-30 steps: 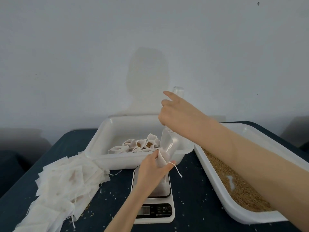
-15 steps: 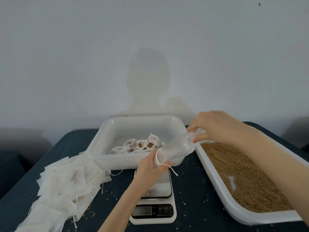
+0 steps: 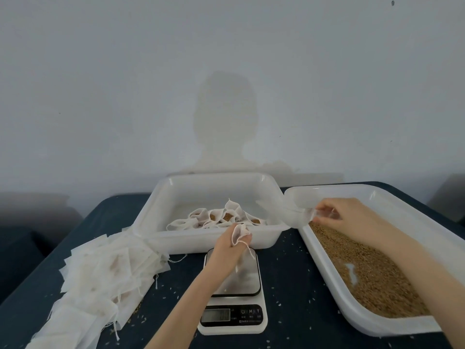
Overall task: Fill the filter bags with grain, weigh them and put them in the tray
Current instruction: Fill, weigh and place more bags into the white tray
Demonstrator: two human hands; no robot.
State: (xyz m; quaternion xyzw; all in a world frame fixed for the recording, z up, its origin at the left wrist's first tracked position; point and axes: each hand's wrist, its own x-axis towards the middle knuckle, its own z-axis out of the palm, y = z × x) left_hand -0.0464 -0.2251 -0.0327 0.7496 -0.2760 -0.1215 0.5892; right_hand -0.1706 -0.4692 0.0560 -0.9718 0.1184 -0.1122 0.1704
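Filter bag (image 3: 240, 233), held over scale, pending weighing.

Left hand (image 3: 230, 246) pinches the bag's mouth between curled fingers, drawstring dangling; bag hangs directly above the scale (image 3: 232, 285) platform, long axis roughly vertical, so the set-down is straight down and the left hand is nearer. Right hand (image 3: 338, 215) grips a clear scoop (image 3: 298, 207) by its handle, over the far corner of the grain tray (image 3: 372, 321). Filled-bag tray (image 3: 156, 215) sits just behind the scale; empty bags (image 3: 105, 273) lie left on the tabletop (image 3: 297, 280). Bare room lies either side of the scale.
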